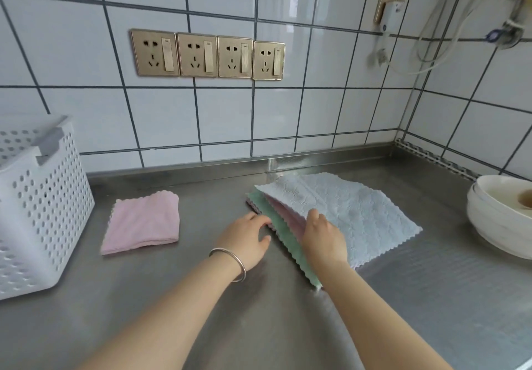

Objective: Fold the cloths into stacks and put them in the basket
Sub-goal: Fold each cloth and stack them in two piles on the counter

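**Lifting the top cloth off the pile**

Peeling up the near-left edge of the pale blue cloth [359,211], I have my right hand [324,237] closed on it, thumb and fingers pinching the scalloped edge so that side rises off the pile while the rest lies flat on the steel tabletop [259,326]. Under it I can see a pink cloth [288,214], then a green cloth [290,246] whose zigzag edge runs towards me, and a darker edge of another cloth at the far left corner, too little of it showing to name the colour. My left hand [247,240] rests palm down just beside the pile, fingers loosely curled, fingertips touching the green cloth's edge and holding nothing; a silver bangle [230,263] sits on that wrist.

Well to the left lies a folded pink cloth [142,222], flat and apart from the pile. Further left stands the white perforated basket [43,211]; I cannot see into it. At the right edge sits a stack of white bowls [501,222]. On the tiled wall behind, a row of four gold sockets [207,55].
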`<state>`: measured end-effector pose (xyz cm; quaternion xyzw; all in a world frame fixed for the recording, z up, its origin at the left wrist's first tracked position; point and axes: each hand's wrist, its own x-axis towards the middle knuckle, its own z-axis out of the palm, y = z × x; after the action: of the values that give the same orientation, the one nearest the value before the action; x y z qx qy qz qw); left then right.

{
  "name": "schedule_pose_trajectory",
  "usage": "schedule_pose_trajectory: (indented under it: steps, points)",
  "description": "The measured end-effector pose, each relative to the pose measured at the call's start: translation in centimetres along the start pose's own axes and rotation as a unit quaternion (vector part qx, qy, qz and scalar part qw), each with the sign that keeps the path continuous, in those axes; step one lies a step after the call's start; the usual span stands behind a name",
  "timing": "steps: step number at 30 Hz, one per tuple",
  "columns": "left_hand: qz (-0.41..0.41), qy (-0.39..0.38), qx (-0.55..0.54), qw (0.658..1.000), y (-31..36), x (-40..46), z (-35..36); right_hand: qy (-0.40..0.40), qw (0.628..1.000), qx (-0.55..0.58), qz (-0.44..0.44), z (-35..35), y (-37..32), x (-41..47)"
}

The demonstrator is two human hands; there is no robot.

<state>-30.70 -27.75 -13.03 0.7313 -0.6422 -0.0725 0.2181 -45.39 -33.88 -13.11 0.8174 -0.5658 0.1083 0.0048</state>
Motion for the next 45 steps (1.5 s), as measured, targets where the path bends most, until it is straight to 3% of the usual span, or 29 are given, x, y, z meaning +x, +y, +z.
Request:
schedule_pose_trajectory:
  steps: [6, 10, 13, 16, 19, 22, 27, 31, 35, 38, 41, 45]
  points:
    - [0.145, 0.054, 0.133, 0.979, 3.1, 3.8, 1.4, 0.028, 0.991, 0.024, -0.131, -2.0, 2.6, -0.5]
    - [0.08, -0.034, 0.185, 0.979, 3.2, 6.1, 1.9, -0.073, 0.987, 0.067, -0.128, -6.1, 4.8, -1.4]
    - [-0.014, 0.05, 0.051, 0.997, 2.4, 7.2, 1.3, -0.066, 0.994, -0.046, -0.079, -7.8, 6.9, -1.1]
    - [-0.063, 0.121, -0.102, 0.985, 3.1, 7.6, -1.3, 0.035, 0.993, -0.113, 0.007, -9.9, 8.3, -0.1]
    - [-0.019, 0.21, -0.086, 0.974, 3.6, 6.8, -5.9, 0.173, 0.984, -0.016, 0.034, -12.1, 8.5, 1.5]
    - [0.007, 0.267, -0.1, 0.958, 1.8, 5.3, -11.6, 0.235, 0.969, 0.061, 0.034, -14.2, 6.3, 3.2]
    - [-0.02, 0.197, -0.05, 0.979, -4.0, 2.7, -19.0, 0.212, 0.973, 0.091, 0.021, -14.9, -0.5, 5.9]
    - [-0.057, 0.287, -0.002, 0.956, -6.7, 0.6, -23.3, 0.168, 0.969, 0.179, 0.013, -15.4, -6.0, 7.2]
    - [-0.066, 0.363, 0.056, 0.928, -7.3, -3.3, -27.8, 0.195, 0.938, 0.283, -0.054, -17.2, -9.1, 5.5]
    - [-0.033, 0.335, 0.0, 0.942, -7.9, -8.2, -28.4, 0.18, 0.921, 0.321, -0.126, -17.1, -9.1, 2.4]
    - [-0.01, 0.281, -0.05, 0.958, -9.1, -14.9, -26.1, 0.142, 0.929, 0.29, -0.177, -14.3, -7.8, -1.5]
    - [-0.042, 0.157, -0.039, 0.986, -10.5, -22.7, -20.0, 0.021, 0.931, 0.246, -0.27, -7.9, -4.9, -7.4]
